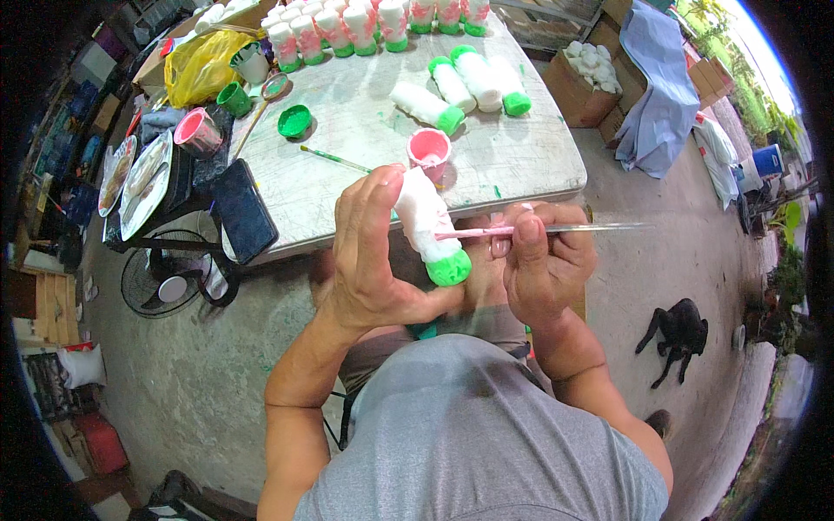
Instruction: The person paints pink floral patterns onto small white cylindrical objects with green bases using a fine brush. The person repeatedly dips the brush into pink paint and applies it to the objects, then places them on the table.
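Note:
My left hand point(365, 252) grips a white, bumpy cylindrical piece point(424, 213) between thumb and fingers, tilted with its green-painted end point(449, 268) towards me. In my right hand point(549, 260), the fingers pinch a thin paintbrush point(565, 227) held nearly level. Its pink-coated tip meets the side of the white piece, just above the green end. Faint pink shows there. Just beyond my hands, at the table's near edge, stands a small cup of pink paint point(429, 149). A second brush point(337, 160) with a green-stained handle lies on the table to its left.
On the white table point(539, 148) lie several white pieces with green ends point(478, 78); painted ones point(334, 33) stand in rows behind. A green paint lid point(294, 122), pink tub point(198, 130) and phone point(243, 210) are left. A fan point(169, 273) and black dog point(678, 334) are on the floor.

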{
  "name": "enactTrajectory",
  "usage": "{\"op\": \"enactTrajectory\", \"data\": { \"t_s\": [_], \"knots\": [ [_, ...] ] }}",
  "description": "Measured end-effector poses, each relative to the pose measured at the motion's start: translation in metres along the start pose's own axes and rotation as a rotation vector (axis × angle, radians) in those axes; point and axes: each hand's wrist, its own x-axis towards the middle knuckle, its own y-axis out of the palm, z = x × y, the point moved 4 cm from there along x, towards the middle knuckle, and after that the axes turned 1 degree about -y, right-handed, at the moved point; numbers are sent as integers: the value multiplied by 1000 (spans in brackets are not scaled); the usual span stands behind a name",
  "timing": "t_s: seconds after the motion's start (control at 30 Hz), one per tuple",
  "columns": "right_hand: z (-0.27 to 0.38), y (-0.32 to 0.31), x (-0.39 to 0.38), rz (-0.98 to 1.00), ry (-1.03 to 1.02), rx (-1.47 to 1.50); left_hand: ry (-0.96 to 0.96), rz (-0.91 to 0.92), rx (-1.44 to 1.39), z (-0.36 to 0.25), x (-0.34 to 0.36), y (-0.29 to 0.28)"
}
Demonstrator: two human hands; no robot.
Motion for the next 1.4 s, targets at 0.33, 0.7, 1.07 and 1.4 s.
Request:
{"op": "enactTrajectory", "data": {
  "t_s": [0.33,0.7,1.07,1.4],
  "knots": [
    [-5,1,0,-86,96,-3,13,9,11,1,-1,2],
    [-3,-1,1,-48,-54,-201,43,4,17,1,-2,6],
    [-7,-5,3,-119,39,37,-19,16,-29,1,-3,5],
    [10,-3,6,109,-302,-293,-37,-37,-58,3,-10,10]
  ]
}}
